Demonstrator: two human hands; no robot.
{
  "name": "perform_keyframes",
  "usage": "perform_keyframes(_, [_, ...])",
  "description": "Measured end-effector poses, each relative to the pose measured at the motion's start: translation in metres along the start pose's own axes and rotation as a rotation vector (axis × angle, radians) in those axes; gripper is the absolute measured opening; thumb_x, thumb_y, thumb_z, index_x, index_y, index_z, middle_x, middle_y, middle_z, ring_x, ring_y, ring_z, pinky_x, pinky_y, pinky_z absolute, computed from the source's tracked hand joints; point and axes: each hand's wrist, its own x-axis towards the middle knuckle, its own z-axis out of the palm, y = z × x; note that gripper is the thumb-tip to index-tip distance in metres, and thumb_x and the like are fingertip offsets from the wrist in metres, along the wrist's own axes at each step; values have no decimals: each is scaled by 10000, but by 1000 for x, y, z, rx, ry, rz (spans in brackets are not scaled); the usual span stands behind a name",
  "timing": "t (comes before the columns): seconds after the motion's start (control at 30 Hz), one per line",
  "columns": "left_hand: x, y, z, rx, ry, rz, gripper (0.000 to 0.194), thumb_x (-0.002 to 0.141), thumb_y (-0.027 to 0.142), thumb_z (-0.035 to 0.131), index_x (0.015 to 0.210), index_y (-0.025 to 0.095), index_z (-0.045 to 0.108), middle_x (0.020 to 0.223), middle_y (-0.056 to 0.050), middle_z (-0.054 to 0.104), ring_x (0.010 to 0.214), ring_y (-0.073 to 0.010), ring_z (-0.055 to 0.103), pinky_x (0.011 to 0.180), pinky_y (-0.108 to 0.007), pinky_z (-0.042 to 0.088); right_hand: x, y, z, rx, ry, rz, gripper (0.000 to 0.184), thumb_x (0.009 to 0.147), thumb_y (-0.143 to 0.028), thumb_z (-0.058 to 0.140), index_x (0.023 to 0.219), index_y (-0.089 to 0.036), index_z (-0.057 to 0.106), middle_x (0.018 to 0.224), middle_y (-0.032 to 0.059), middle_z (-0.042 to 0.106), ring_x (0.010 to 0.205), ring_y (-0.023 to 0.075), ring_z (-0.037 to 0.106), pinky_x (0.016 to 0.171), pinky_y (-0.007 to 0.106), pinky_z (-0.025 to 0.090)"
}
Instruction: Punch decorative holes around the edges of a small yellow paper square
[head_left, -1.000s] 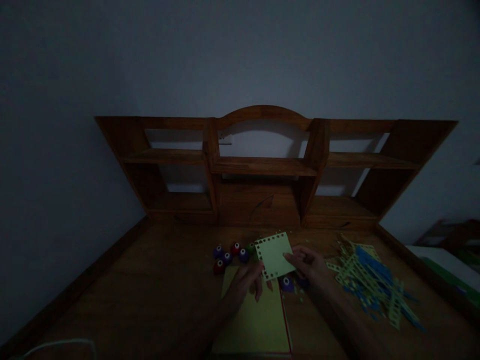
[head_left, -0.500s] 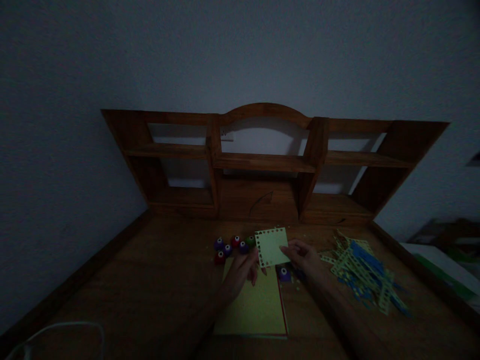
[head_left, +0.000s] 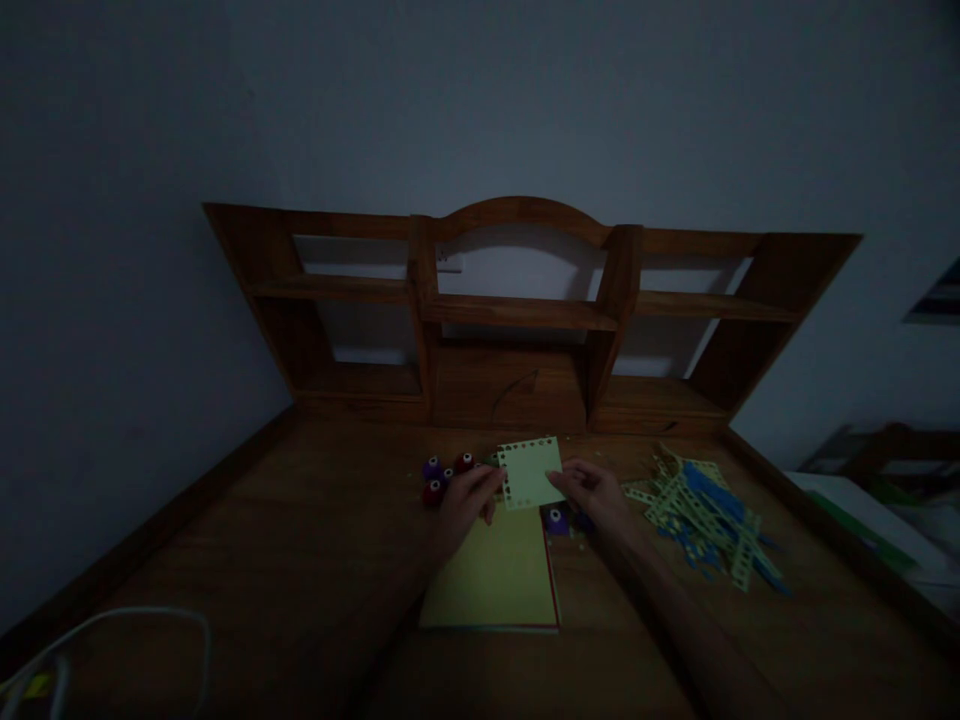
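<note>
Card, pale green, squarish, at the far end of the yellow paper stack. Shows rows of holes along far and left edges. Right hand beyond the stack's far-right corner, pinching the card's right edge, thumb on the upper face; probably a choice of side that leaves the holed edges uncovered. Left hand over the stack's far-left corner, fingers drawn together at the card's left edge; contact apparent, actual grip not verifiable in this low light. Appears held up off the stack, presumably for finger access to both faces. Past the stack's far-left corner, red punch, by its look, clustered with similar pieces, likely parked there within easy reach. Just right of the stack's far-right corner, purple punch, also close at hand. Well right of the stack, heap of perforated green and blue strips, seemingly set apart to leave elbow room.
</note>
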Motion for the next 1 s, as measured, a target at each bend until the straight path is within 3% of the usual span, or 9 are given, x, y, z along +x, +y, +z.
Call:
perform_keyframes(0.2, [0,-6,3,84,-25,69,442,822,565,499,648,160,524,472,39,476,454,-94,441,470,-205,294,-6,-3,8,-27,-9,-19,363,690,-514,713,818,-182,645,687,14,616,525,120,506,469,221,349])
perform_keyframes(0.43, [6,-12,0,30,33,41,513,816,622,454,596,161,498,422,39,454,418,-98,426,465,-212,290,-12,-30,-10,-199,235,-151,379,757,-533,630,875,-174,668,745,51,649,633,163,560,534,242,417])
perform_keyframes(0.67, [8,-18,2,-41,56,43,538,821,623,444,556,158,504,413,27,468,406,-99,446,449,-212,284,-46,-54,-21,-281,332,-168,380,735,-536,634,841,-176,691,846,96,685,750,225,617,590,288,472])
perform_keyframes(0.83, [5,-18,3,-135,-8,43,512,817,606,478,614,143,560,448,8,527,423,-110,507,451,-208,342,-54,-52,-17,-343,353,-199,383,716,-537,643,805,-167,683,815,102,689,690,223,615,600,314,476])
perform_keyframes(1.0, [5,-19,3,-345,-27,-119,452,741,566,618,789,116,632,663,-39,662,552,-178,643,536,-271,500,-59,-33,-14,-524,404,-263,387,797,-525,540,882,-169,666,769,88,676,679,230,608,555,301,456])
